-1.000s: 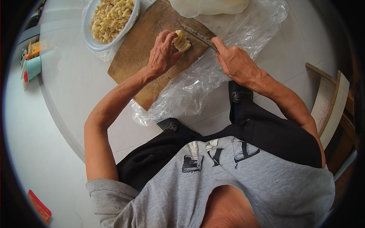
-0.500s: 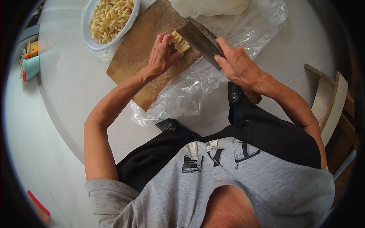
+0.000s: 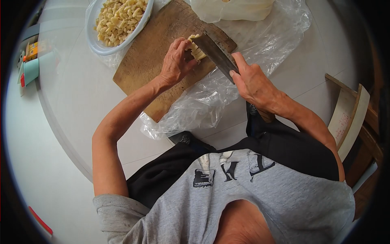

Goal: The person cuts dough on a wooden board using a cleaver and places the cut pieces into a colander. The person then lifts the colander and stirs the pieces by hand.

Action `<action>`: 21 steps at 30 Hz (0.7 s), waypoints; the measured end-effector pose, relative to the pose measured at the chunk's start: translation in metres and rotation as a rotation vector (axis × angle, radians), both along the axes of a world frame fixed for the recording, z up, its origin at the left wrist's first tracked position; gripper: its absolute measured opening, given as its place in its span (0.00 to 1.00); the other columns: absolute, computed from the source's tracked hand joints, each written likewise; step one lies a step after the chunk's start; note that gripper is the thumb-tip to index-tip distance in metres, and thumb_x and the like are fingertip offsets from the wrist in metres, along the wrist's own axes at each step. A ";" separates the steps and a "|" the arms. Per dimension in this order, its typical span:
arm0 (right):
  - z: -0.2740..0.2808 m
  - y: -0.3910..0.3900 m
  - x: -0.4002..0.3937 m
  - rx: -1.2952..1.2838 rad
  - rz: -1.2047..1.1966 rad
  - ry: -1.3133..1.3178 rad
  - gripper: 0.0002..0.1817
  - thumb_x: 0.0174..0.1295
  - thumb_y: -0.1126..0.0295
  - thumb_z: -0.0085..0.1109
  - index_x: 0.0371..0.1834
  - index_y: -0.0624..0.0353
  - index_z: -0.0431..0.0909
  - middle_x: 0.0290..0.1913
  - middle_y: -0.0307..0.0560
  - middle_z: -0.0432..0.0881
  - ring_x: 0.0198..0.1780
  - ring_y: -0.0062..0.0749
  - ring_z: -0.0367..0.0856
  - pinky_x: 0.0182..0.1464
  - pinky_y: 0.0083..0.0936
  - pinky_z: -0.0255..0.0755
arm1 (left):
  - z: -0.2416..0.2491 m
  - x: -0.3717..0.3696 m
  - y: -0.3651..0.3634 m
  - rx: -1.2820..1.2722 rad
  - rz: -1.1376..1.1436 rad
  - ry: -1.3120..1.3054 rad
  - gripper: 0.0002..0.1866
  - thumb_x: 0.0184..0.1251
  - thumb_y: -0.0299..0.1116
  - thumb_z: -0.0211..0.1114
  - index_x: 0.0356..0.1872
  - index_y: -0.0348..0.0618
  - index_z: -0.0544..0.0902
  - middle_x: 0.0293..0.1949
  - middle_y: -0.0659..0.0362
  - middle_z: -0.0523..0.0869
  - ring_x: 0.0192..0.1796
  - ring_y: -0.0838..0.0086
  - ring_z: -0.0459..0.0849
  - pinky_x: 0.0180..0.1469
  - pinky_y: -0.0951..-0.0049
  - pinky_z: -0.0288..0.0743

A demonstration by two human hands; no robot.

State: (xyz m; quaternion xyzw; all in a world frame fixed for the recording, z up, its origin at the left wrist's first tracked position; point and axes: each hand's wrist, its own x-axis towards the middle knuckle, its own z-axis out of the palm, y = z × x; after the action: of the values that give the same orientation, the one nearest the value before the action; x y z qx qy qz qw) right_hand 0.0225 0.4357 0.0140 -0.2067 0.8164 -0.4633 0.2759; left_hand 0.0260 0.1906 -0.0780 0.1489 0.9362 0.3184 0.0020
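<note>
Pale yellow food strips (image 3: 198,53) lie bunched on a worn wooden cutting board (image 3: 142,77). My left hand (image 3: 176,61) curls around their left side, fingertips and thumb pressed against them. In my right hand (image 3: 255,83) is a cleaver (image 3: 217,57), gripped with fingers wrapped round its handle end and the index finger and thumb along the blade. The blade slants over the right edge of the strips and overlaps them in this view, hiding part of the bunch.
A pale bowl (image 3: 106,51) heaped with chopped pale yellow pieces (image 3: 120,22) stands beside the board at upper left. Clear plastic sheeting (image 3: 195,110) spreads under the board. A whitish plastic bag (image 3: 231,10) sits at the top. At right is a low wooden seat (image 3: 349,122).
The cleaver has come down from just right of the strips to overlap their right edge. My right hand has dropped lower in view; my left hand keeps its hold. The view shifted slightly.
</note>
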 end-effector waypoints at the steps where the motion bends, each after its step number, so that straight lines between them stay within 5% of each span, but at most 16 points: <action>1: -0.002 -0.001 0.000 0.015 0.001 -0.017 0.11 0.60 0.78 0.48 0.41 0.68 0.57 0.13 0.63 0.70 0.19 0.59 0.74 0.19 0.42 0.64 | 0.001 0.001 0.001 0.003 0.009 -0.009 0.27 0.41 0.27 0.72 0.45 0.39 0.71 0.49 0.50 0.73 0.49 0.57 0.76 0.50 0.64 0.74; 11: 0.012 -0.007 0.003 0.071 -0.039 -0.067 0.13 0.61 0.77 0.48 0.44 0.66 0.57 0.14 0.64 0.70 0.20 0.61 0.74 0.20 0.45 0.64 | -0.002 0.002 0.001 0.027 0.044 -0.040 0.27 0.40 0.27 0.72 0.45 0.39 0.71 0.50 0.49 0.73 0.53 0.55 0.73 0.55 0.62 0.70; 14: 0.000 -0.011 0.001 0.119 -0.020 -0.091 0.15 0.62 0.76 0.48 0.51 0.64 0.59 0.16 0.62 0.70 0.20 0.57 0.75 0.21 0.39 0.63 | 0.000 0.000 0.001 0.030 0.031 -0.034 0.27 0.41 0.27 0.72 0.46 0.38 0.71 0.51 0.49 0.73 0.54 0.55 0.73 0.55 0.62 0.70; 21: -0.005 -0.017 0.001 0.221 0.083 0.020 0.11 0.58 0.81 0.45 0.42 0.69 0.56 0.15 0.64 0.71 0.21 0.62 0.74 0.23 0.48 0.66 | -0.003 0.002 0.000 0.107 0.023 -0.061 0.28 0.41 0.29 0.70 0.49 0.35 0.71 0.53 0.47 0.72 0.55 0.53 0.71 0.57 0.62 0.68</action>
State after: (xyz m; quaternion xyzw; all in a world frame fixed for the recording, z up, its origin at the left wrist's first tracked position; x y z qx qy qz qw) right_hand 0.0236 0.4184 0.0085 -0.2129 0.8560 -0.3566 0.3079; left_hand 0.0280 0.1902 -0.0814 0.1282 0.9190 0.3723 0.0189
